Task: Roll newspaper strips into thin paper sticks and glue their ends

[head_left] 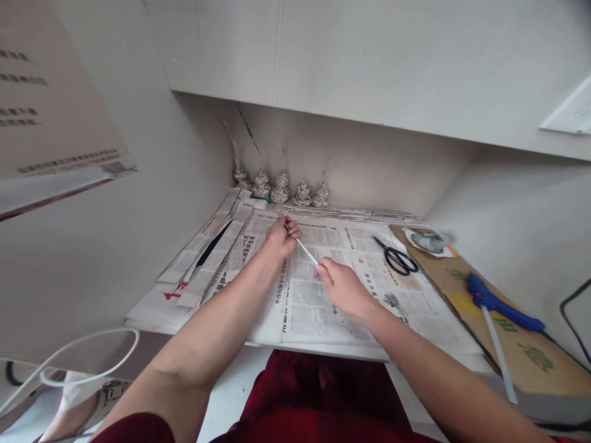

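A thin rolled newspaper stick (306,251) slants between my two hands, above the newspaper sheets (314,307) spread over the table. Its upper end passes into the curled fingers of my left hand (281,237). My right hand (341,284) pinches the lower end between thumb and fingers; that tip is hidden. To the left lie cut newspaper strips (212,261) in an overlapping pile. Black-handled scissors (399,259) rest on the sheets, right of my right hand.
Several small woven gourd shapes (280,187) stand against the back wall. Long thin paper sticks (360,215) lie along the back edge. On cardboard (530,363) at right sits a blue glue gun (501,307) with a glue stick. An overhanging panel (346,67) is above; a white cable (92,332) loops at left.
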`<state>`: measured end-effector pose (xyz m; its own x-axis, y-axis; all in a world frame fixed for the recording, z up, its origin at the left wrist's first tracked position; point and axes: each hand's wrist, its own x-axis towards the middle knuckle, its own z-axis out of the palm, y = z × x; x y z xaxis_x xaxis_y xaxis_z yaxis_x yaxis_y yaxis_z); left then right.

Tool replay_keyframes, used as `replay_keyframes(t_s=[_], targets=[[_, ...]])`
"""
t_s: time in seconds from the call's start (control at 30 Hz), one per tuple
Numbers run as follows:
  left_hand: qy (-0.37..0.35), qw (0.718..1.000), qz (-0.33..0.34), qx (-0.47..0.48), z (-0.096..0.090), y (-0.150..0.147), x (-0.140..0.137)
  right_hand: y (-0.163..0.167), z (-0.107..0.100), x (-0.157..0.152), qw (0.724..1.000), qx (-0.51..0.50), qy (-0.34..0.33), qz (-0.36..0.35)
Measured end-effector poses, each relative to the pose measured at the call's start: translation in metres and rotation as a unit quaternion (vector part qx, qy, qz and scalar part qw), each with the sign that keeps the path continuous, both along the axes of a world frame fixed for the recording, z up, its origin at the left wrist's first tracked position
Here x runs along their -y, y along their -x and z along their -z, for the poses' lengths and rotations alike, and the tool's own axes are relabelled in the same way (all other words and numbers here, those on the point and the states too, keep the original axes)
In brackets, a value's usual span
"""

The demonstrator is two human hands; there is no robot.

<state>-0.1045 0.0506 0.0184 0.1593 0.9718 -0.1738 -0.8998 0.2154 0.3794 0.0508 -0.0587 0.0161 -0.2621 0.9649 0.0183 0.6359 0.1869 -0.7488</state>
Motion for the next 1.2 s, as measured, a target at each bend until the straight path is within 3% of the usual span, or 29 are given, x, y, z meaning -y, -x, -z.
replay_keyframes(t_s=[0.07,0.13,0.2,0.23,0.3,0.37,0.43,0.5,0.57,0.73,0.8,0.83,0.87,0.93,1.0,1.03,1.1,1.17,1.2], targets=[[0.002,1.0,0.013,0.01,-0.001,0.0,0.001,-0.001,0.003,0.0,0.972,-0.162,0.166,-0.041],[0.003,0.999,0.031,0.016,-0.002,-0.001,0.002,-0.004,0.007,0.002,0.899,-0.301,0.306,-0.082],[0.006,0.999,0.036,0.009,-0.001,-0.003,0.003,-0.007,0.011,0.004,0.854,-0.362,0.36,-0.101],[0.008,0.999,0.032,0.001,-0.001,-0.004,0.003,-0.008,0.013,0.004,0.855,-0.36,0.359,-0.098],[0.011,1.0,0.022,-0.014,0.0,-0.005,0.002,-0.009,0.014,0.001,0.898,-0.301,0.313,-0.068],[0.01,1.0,0.011,-0.022,0.001,-0.005,0.002,-0.008,0.013,-0.005,0.963,-0.178,0.201,-0.032],[0.007,1.0,0.001,-0.023,0.001,-0.005,0.001,-0.006,0.009,-0.012,0.999,-0.025,0.042,-0.011],[0.007,1.0,-0.014,-0.026,0.002,-0.006,0.0,-0.004,0.006,-0.018,0.99,0.108,-0.085,-0.008],[0.013,0.999,-0.032,-0.03,0.002,-0.006,0.0,-0.003,0.004,-0.02,0.974,0.181,-0.132,-0.011],[0.015,0.998,-0.026,-0.063,0.004,-0.008,-0.001,-0.006,0.009,-0.019,0.983,0.153,-0.107,-0.005],[0.023,0.994,-0.007,-0.104,0.005,-0.009,0.001,-0.01,0.011,-0.019,0.998,0.057,-0.03,-0.006],[0.028,0.992,0.001,-0.124,0.005,-0.009,0.002,-0.012,0.011,-0.019,0.999,-0.016,0.039,-0.016],[0.032,0.99,0.008,-0.14,0.005,-0.009,0.003,-0.014,0.012,-0.019,0.987,-0.1,0.121,-0.034],[0.031,0.986,0.017,-0.16,0.004,-0.01,0.004,-0.017,0.013,-0.019,0.925,-0.26,0.266,-0.08],[0.03,0.984,0.025,-0.172,0.004,-0.01,0.005,-0.019,0.015,-0.019,0.874,-0.341,0.328,-0.111],[0.03,0.984,0.029,-0.176,0.004,-0.01,0.006,-0.018,0.016,-0.019,0.875,-0.338,0.327,-0.112],[0.028,0.983,0.038,-0.176,0.005,-0.01,0.006,-0.017,0.016,-0.02,0.927,-0.257,0.26,-0.084],[0.022,0.984,0.05,-0.17,0.007,-0.011,0.007,-0.015,0.016,-0.023,0.985,-0.122,0.117,-0.039],[0.021,0.984,0.051,-0.169,0.007,-0.011,0.007,-0.014,0.016,-0.024,0.997,-0.061,0.04,-0.019]])
